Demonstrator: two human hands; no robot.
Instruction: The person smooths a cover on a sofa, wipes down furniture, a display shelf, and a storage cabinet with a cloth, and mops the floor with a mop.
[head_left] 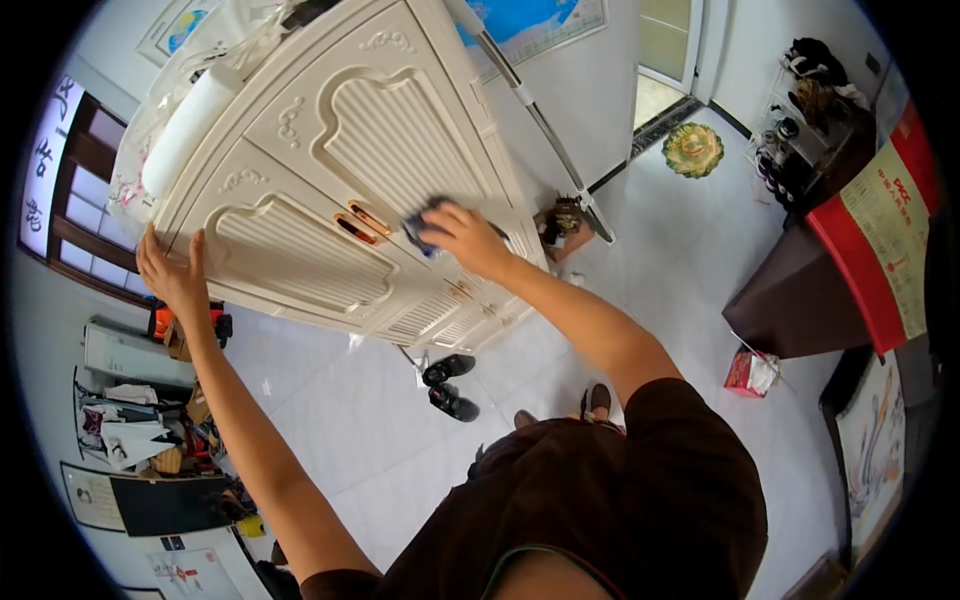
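Observation:
A cream cabinet with raised panel doors and copper-coloured handles stands before me. My right hand presses a crumpled dark blue cloth against the door front, just right of the handles. Its fingers are bent over the cloth and hide part of it. At the cabinet's left corner, my left hand rests with thumb and fingers apart, touching the edge and holding no loose item.
On top of the cabinet lies a white roll among clear plastic. A metal pole leans at its right side. Black shoes sit on the floor below. To the right are a brown table, a red box and a round patterned mat.

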